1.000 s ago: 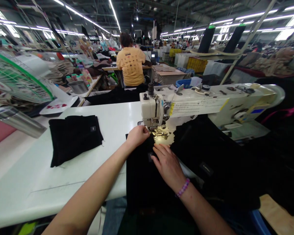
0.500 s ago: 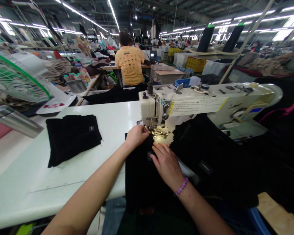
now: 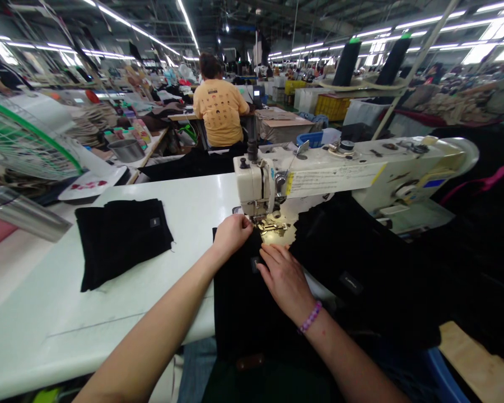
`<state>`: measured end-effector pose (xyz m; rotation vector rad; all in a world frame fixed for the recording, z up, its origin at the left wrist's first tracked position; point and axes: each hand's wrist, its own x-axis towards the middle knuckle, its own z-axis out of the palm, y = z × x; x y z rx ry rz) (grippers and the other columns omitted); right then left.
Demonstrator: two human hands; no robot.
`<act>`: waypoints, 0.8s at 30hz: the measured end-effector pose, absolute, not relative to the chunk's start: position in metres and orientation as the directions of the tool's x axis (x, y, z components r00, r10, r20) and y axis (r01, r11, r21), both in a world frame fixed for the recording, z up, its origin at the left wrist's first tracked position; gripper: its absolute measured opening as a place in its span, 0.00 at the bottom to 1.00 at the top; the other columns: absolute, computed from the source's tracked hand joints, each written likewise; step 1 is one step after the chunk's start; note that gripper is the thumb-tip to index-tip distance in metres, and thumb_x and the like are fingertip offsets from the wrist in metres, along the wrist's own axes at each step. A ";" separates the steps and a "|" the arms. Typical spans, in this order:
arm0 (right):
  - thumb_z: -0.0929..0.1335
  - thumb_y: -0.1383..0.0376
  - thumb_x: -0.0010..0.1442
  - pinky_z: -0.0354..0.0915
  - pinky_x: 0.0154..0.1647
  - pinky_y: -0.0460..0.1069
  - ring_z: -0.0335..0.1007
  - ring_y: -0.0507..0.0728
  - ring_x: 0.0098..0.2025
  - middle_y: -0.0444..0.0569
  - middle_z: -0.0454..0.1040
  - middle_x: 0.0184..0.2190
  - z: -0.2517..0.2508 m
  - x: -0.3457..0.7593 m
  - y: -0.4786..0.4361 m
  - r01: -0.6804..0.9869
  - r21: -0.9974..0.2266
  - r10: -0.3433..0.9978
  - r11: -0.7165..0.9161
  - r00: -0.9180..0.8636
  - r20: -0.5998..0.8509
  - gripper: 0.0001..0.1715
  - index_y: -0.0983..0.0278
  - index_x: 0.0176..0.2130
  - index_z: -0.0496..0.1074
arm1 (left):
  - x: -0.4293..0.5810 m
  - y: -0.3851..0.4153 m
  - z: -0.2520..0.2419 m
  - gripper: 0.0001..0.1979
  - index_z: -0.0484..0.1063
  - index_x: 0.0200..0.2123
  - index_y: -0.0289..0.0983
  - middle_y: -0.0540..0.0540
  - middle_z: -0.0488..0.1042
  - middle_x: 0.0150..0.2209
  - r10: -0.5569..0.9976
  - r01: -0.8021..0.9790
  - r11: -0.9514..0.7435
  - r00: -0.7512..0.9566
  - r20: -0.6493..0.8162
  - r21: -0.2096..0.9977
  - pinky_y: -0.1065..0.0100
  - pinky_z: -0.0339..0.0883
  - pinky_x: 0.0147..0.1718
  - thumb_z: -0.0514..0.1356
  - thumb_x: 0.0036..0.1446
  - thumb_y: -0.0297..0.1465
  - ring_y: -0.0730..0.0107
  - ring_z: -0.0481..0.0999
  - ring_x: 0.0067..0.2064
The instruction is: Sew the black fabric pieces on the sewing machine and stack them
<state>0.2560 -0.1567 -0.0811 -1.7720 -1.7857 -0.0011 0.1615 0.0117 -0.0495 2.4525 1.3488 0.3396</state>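
A piece of black fabric (image 3: 235,296) with a small dark label (image 3: 255,264) hangs over the table's front edge, its far end by the sewing machine (image 3: 302,173). Close to the needle, my left hand (image 3: 232,235) is closed in a pinch at that far edge; the fingertips are partly hidden. My right hand (image 3: 288,280), with a beaded bracelet (image 3: 309,318) on the wrist, lies palm down on the fabric near the label, fingers stretched toward the brass-coloured plate (image 3: 279,232).
Left on the white table (image 3: 143,296) lies a folded black stack (image 3: 124,240). More labelled black fabric (image 3: 386,263) covers the right side. A fan (image 3: 25,134) and steel cylinder (image 3: 25,210) stand far left. Ahead sits a person in a yellow shirt (image 3: 220,112).
The view has shifted slightly, moving the scene a little left. Both hands keep nearly the same place on the fabric. A person at the far left edge shows more now.
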 end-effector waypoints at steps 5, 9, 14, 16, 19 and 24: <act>0.66 0.68 0.66 0.66 0.61 0.63 0.68 0.64 0.58 0.55 0.75 0.56 -0.082 0.259 -0.156 0.905 -0.414 0.908 0.099 0.088 0.411 0.17 0.64 0.54 0.73 | 0.146 -0.009 -0.036 0.11 0.77 0.43 0.36 0.39 0.78 0.45 0.823 0.740 -0.558 0.550 0.138 0.376 0.61 0.67 0.49 0.58 0.59 0.30 0.57 0.76 0.48; 0.62 0.70 0.67 0.64 0.62 0.64 0.68 0.65 0.58 0.58 0.74 0.55 -0.080 0.259 -0.165 0.890 -0.440 0.898 0.118 0.093 0.431 0.17 0.66 0.53 0.73 | 0.104 -0.064 -0.035 0.20 0.66 0.57 0.37 0.39 0.72 0.53 0.789 0.618 -0.614 0.495 0.363 0.491 0.56 0.64 0.57 0.57 0.61 0.31 0.58 0.71 0.56; 0.62 0.77 0.58 0.62 0.63 0.64 0.70 0.61 0.56 0.54 0.75 0.52 -0.070 0.247 -0.203 0.783 -0.508 0.803 0.359 0.018 0.596 0.27 0.63 0.55 0.70 | 0.036 -0.162 -0.074 0.08 0.63 0.42 0.41 0.48 0.67 0.36 0.785 0.447 -0.608 0.213 0.582 0.656 0.63 0.69 0.40 0.58 0.60 0.28 0.67 0.71 0.37; 0.63 0.76 0.55 0.62 0.63 0.65 0.69 0.62 0.56 0.53 0.75 0.52 -0.065 0.238 -0.219 0.730 -0.490 0.800 0.476 -0.127 0.587 0.31 0.60 0.57 0.68 | 0.019 -0.194 -0.092 0.08 0.62 0.40 0.41 0.51 0.64 0.33 0.841 0.442 -0.538 0.229 0.489 0.718 0.66 0.67 0.35 0.59 0.58 0.28 0.69 0.69 0.33; 0.64 0.74 0.56 0.59 0.64 0.65 0.67 0.62 0.58 0.53 0.73 0.56 -0.061 0.224 -0.231 0.703 -0.417 0.788 0.576 -0.340 0.514 0.31 0.60 0.59 0.66 | 0.013 -0.220 -0.106 0.09 0.62 0.40 0.41 0.55 0.63 0.28 0.934 0.546 -0.331 0.304 0.186 0.769 0.69 0.63 0.28 0.59 0.58 0.31 0.72 0.67 0.27; 0.64 0.73 0.64 0.64 0.60 0.61 0.70 0.60 0.51 0.53 0.78 0.47 -0.068 0.209 -0.224 0.734 -0.300 0.741 0.610 -0.393 0.544 0.16 0.63 0.49 0.73 | 0.032 -0.219 -0.099 0.04 0.64 0.35 0.39 0.55 0.64 0.26 0.966 0.601 -0.165 0.258 0.006 0.782 0.70 0.60 0.26 0.57 0.58 0.32 0.73 0.66 0.26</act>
